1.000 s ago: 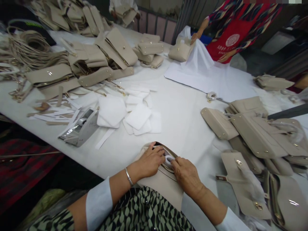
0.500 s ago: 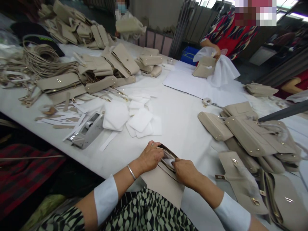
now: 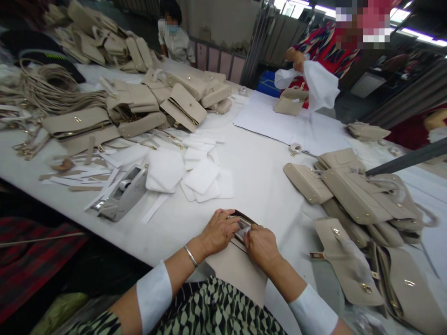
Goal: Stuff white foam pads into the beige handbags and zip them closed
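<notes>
A beige handbag lies at the table's near edge, against my patterned clothing, with its mouth facing away from me. My left hand is closed over the left side of the opening, fingers curled on the rim. On the right side, my right hand is closed at the rim, its fingertips partly hidden in the mouth. Something whitish shows inside the opening between the two hands; its kind is unclear. Beyond the bag lie several white foam pads.
A metal tape dispenser stands left, near paper strips. Beige bags are piled right and at the back left, beside coiled straps. Across the table, a person handles white wrapping over a bag.
My right hand has shifted left along the opening, closer to my left hand. At the back, one person has put a bag down on the pile; another has raised the white wrapping.
</notes>
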Tool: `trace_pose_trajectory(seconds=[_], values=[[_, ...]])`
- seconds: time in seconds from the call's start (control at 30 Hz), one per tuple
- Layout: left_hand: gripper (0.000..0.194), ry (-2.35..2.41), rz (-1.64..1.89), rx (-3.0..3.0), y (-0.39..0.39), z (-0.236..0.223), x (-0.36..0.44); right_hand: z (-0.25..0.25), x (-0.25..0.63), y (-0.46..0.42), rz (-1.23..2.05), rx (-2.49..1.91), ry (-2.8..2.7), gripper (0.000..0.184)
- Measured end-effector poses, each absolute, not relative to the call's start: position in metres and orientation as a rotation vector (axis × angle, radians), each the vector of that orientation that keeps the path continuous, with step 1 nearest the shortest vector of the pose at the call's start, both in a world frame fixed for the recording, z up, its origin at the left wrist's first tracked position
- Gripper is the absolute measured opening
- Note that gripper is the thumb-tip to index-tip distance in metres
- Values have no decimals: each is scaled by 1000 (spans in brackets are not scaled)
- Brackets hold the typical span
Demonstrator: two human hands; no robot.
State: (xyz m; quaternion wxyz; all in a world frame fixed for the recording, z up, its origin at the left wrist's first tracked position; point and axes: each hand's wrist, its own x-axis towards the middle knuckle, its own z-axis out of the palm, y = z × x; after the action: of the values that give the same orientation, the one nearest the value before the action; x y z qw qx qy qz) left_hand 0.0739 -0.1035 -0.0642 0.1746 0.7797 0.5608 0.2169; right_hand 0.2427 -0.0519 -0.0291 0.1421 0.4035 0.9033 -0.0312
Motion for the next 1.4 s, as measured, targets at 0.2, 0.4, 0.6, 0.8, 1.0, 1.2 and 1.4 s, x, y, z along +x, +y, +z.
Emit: trace_pose_trajectory(seconds=[0.2,0.4,0.6,0.8,1.0,1.2,1.4], values=[[10,1562,594,2210,-103,-62,74,-35,259,-58,-168,964,2754,36],[12,1535,555,2235,-103,-61,77,-27,275,-46,-240,492,2808,33],[17,1514,607,2235,-106,-61,84,-17,263,-34,-301,1099,2458,41],[16,1599,566,2226,-109,-64,87,-27,249,-44,-284,1277,2413,44],[10,1549,537,2160,-107,-61,75,-33,265,-45,-457,629,2769,42],[16,1606,449,2120,-94,-44,67,-40,271,-44,-636,657,2808,35],[11,1819,312,2182,-76,-45,85,-35,265,-50,-652,992,2620,23]])
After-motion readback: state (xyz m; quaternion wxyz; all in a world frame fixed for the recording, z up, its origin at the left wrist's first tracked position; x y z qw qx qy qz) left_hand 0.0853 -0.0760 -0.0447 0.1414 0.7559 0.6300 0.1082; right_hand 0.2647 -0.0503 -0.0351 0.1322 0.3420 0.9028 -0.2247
